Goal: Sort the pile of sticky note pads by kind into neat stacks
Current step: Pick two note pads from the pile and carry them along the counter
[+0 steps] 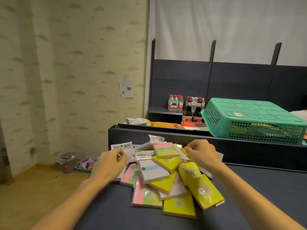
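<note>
While the pile of sticky note pads (167,176) lies unsorted on the dark table (259,196), the left hand (108,165) pinches a white wrapped pad at its ten o'clock edge, and the right hand (201,153) pinches a clear-wrapped pad at one o'clock. A green basket (252,120) sits upturned at two o'clock.

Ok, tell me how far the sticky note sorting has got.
Done: nothing visible; no neat stacks on the dark table. In hand: the left hand reaches into the pile's left edge among white packets, and the right hand pinches a yellow pad at the back. Left: the whole pile of pads, yellow, white and pink-green striped, lies jumbled together.
</note>
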`<state>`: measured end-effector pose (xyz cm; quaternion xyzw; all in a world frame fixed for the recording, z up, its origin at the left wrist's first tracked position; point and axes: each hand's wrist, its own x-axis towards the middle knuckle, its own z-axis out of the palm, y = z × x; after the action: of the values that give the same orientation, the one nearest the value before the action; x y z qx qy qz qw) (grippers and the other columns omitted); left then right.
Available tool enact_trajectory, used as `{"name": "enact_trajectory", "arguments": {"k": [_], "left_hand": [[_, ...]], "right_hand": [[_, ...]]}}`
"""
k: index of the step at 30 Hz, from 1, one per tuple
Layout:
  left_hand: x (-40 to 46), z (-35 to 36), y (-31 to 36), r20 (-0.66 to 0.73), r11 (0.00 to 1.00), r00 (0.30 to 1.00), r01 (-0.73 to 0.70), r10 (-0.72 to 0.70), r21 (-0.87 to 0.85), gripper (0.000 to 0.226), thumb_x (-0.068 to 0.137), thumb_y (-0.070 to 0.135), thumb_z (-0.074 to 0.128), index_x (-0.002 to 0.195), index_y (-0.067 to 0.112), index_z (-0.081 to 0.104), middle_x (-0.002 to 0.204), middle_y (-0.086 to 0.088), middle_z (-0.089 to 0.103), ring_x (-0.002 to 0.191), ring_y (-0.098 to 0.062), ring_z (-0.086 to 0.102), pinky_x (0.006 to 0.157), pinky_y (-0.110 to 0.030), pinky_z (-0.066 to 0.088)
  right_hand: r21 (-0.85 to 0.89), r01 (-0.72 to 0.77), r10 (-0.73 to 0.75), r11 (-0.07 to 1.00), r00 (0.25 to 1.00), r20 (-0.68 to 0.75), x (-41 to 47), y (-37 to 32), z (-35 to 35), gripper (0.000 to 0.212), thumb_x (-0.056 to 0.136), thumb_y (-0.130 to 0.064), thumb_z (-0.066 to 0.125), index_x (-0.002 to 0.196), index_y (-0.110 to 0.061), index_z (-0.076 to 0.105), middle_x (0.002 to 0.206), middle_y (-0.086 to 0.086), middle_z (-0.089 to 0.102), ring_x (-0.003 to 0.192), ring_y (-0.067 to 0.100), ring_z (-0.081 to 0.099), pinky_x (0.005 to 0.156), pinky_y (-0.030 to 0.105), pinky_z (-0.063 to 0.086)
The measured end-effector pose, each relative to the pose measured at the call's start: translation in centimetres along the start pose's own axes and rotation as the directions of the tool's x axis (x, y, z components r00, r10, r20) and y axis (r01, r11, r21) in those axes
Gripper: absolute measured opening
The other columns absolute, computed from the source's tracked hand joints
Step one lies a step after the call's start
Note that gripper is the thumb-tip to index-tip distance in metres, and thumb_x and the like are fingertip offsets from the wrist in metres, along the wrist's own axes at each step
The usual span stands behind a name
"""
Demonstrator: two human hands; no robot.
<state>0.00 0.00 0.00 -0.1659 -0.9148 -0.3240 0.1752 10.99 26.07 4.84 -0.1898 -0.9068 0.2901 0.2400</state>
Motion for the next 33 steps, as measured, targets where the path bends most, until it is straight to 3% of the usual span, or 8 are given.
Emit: {"name": "enact_trajectory", "arguments": {"k": [6, 10, 13, 15, 21, 24, 28, 33], "left_hand": [[3.0, 0.2, -1.1, 0.008, 0.993, 0.994, -0.108, 0.109, -0.036, 0.013, 0.092, 0.033, 0.052, 0.088, 0.027, 0.063, 0.084, 0.007, 0.065, 0.073, -0.009, 0.056, 0.057, -0.022, 0.038], [4.1, 1.0, -1.1, 0.028, 0.984, 0.985, -0.167, 0.169, -0.062, 0.018, 0.092, 0.032, 0.053, 0.081, 0.023, 0.064, 0.075, 0.006, 0.063, 0.066, -0.007, 0.054, 0.052, -0.019, 0.035], [4.2, 1.6, -1.1, 0.080, 0.973, 0.971, -0.218, 0.224, -0.073, 0.020, 0.091, 0.036, 0.054, 0.076, 0.026, 0.063, 0.073, 0.009, 0.062, 0.065, -0.005, 0.055, 0.054, -0.022, 0.040], [4.0, 1.8, -0.9, 0.116, 0.964, 0.958, -0.256, 0.263, -0.072, 0.022, 0.091, 0.040, 0.054, 0.075, 0.027, 0.064, 0.073, 0.010, 0.062, 0.067, -0.005, 0.056, 0.057, -0.024, 0.044], [3.7, 1.6, -0.5, 0.122, 0.954, 0.946, -0.298, 0.300, -0.039, 0.026, 0.091, 0.041, 0.052, 0.069, 0.029, 0.057, 0.071, 0.011, 0.060, 0.066, -0.005, 0.055, 0.059, -0.024, 0.044], [3.7, 1.4, -0.5, 0.109, 0.956, 0.950, -0.290, 0.292, -0.029, 0.028, 0.091, 0.040, 0.052, 0.066, 0.029, 0.055, 0.068, 0.011, 0.059, 0.064, -0.005, 0.054, 0.056, -0.023, 0.043], [3.0, 1.5, -0.3, 0.100, 0.964, 0.959, -0.264, 0.264, -0.011, 0.026, 0.091, 0.040, 0.052, 0.069, 0.029, 0.056, 0.070, 0.010, 0.061, 0.064, -0.005, 0.054, 0.056, -0.024, 0.043], [2.3, 1.9, 0.3, 0.084, 0.977, 0.974, -0.207, 0.211, -0.046, 0.020, 0.089, 0.035, 0.054, 0.072, 0.027, 0.061, 0.078, 0.009, 0.062, 0.073, -0.009, 0.056, 0.063, -0.028, 0.045]], "right_hand": [[-0.095, -0.149, 0.144, 0.984, 0.988, -0.063, 1.3, -1.5, 2.7, 0.030, 0.089, -0.040, 0.056, 0.089, -0.014, 0.069, 0.077, 0.000, 0.064, 0.080, 0.019, 0.059, 0.072, 0.033, 0.049], [-0.149, -0.280, 0.266, 0.948, 0.958, -0.106, 1.6, -1.6, 3.8, 0.052, 0.082, -0.063, 0.050, 0.076, -0.013, 0.060, 0.084, 0.008, 0.066, 0.088, 0.029, 0.063, 0.074, 0.038, 0.054], [-0.256, -0.337, 0.330, 0.906, 0.941, -0.073, 1.5, -2.6, 4.4, 0.080, 0.071, -0.086, 0.036, 0.091, -0.013, 0.061, 0.094, 0.007, 0.067, 0.091, 0.028, 0.064, 0.077, 0.038, 0.054], [-0.350, -0.341, 0.345, 0.873, 0.937, -0.051, 1.8, -3.2, 4.6, 0.091, 0.067, -0.090, 0.035, 0.106, -0.012, 0.061, 0.105, 0.007, 0.066, 0.098, 0.028, 0.062, 0.079, 0.038, 0.052], [-0.304, -0.387, 0.413, 0.871, 0.910, 0.024, 3.0, -3.4, 4.6, 0.084, 0.058, -0.077, 0.067, 0.111, -0.013, 0.055, 0.112, 0.008, 0.064, 0.100, 0.028, 0.062, 0.082, 0.039, 0.053], [-0.178, -0.415, 0.430, 0.892, 0.901, 0.051, 3.4, -3.1, 3.9, 0.077, 0.059, -0.066, 0.077, 0.106, -0.008, 0.057, 0.102, 0.009, 0.068, 0.088, 0.023, 0.064, 0.064, 0.031, 0.050], [0.120, -0.426, 0.415, 0.897, 0.904, 0.103, 3.5, -2.7, 2.4, 0.048, 0.071, -0.040, 0.081, 0.092, -0.004, 0.057, 0.076, 0.011, 0.069, 0.055, 0.018, 0.060, 0.043, 0.024, 0.046], [0.282, -0.120, 0.149, 0.952, 0.985, -0.082, 3.1, -0.6, 1.0, 0.039, 0.075, -0.028, 0.080, 0.082, -0.017, 0.043, 0.089, 0.008, 0.065, 0.086, 0.025, 0.067, 0.074, 0.044, 0.057]]}}
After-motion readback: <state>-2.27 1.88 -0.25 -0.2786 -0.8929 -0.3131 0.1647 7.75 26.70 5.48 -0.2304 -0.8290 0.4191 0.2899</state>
